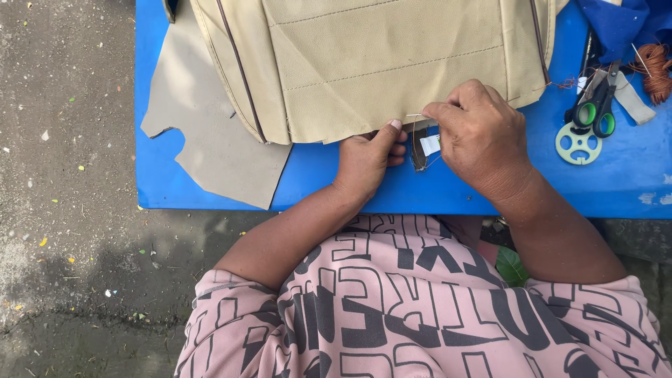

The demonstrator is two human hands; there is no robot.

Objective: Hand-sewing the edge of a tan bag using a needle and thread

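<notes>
Both hands worked the beige cover [392, 63]; my left hand [367, 157] gripped its hem; my right hand [483, 136] pinched a needle [416, 115].

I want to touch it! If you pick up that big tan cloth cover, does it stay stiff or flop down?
The tan cover would probably flop: its edge bends over the left hand. Its stitched seams suggest thick fabric, so likely somewhat heavy. It looks rough-woven, probably not slippery, and it can't roll.

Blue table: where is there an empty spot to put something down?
Bare blue table lies between the right hand and the scissors, and along the front edge under the grey scrap. The far right corner is crowded with thread.
</notes>
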